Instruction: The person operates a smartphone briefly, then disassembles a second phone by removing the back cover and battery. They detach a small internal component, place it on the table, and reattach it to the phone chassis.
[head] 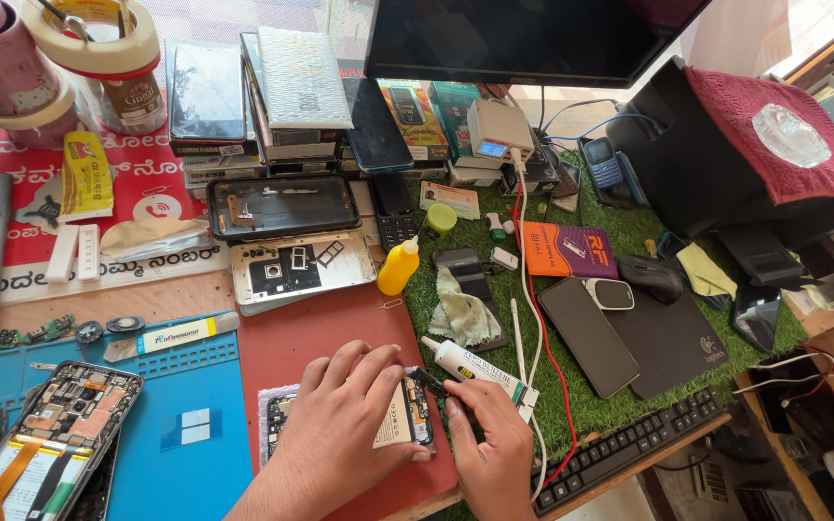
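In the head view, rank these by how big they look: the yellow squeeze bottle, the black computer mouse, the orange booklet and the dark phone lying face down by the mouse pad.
Largest to smallest, as they appear:
1. dark phone
2. orange booklet
3. black computer mouse and yellow squeeze bottle: too alike to rank; the mouse is wider, the bottle longer.

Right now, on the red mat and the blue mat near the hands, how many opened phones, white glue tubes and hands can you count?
Opened phones: 2, one under the left hand on the red mat, one on the blue mat
White glue tubes: 1, beside the right hand
Hands: 2
Total: 5
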